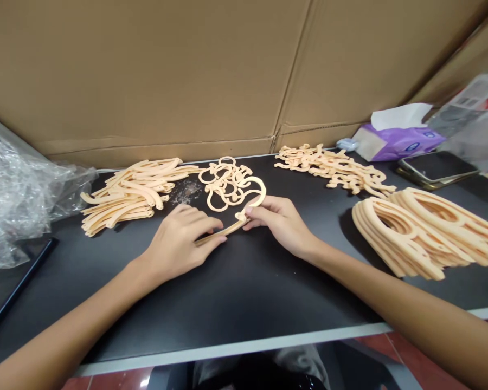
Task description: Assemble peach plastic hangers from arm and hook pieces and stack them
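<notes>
My left hand (183,238) is closed over a curved peach plastic arm piece (222,233) lying on the black table (244,292). My right hand (278,216) pinches a peach plastic hook (257,190) where its lower end meets that arm piece. Both hands sit at the table's middle, just in front of a small pile of hooks (223,181).
A pile of curved arm pieces (132,192) lies at the left, another pile of small parts (335,168) at the back right, and a stack of finished hangers (427,227) at the right. Crumpled clear plastic (20,189), a tissue pack (394,138), a phone (437,168) and a cardboard wall (187,70) surround them.
</notes>
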`<state>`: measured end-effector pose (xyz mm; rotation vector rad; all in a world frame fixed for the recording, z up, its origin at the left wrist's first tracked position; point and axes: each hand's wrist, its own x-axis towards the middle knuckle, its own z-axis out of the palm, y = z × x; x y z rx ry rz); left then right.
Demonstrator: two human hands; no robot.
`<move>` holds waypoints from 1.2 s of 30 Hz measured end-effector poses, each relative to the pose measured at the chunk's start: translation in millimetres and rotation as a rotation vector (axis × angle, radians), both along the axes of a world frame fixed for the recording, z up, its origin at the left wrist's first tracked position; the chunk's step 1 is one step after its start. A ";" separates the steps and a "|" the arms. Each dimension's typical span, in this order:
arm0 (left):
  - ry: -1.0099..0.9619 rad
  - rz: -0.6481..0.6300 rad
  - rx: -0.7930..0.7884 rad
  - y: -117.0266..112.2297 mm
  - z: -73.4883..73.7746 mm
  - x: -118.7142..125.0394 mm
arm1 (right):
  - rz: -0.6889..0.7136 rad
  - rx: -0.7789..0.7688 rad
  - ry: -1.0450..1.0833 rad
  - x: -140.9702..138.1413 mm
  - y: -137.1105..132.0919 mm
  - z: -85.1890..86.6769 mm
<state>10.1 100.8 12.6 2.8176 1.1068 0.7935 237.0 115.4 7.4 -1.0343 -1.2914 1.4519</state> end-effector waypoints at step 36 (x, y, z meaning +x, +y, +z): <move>0.281 -0.024 0.113 -11.5 5.9 4.9 | 0.114 0.121 -0.275 11.9 -1.4 13.6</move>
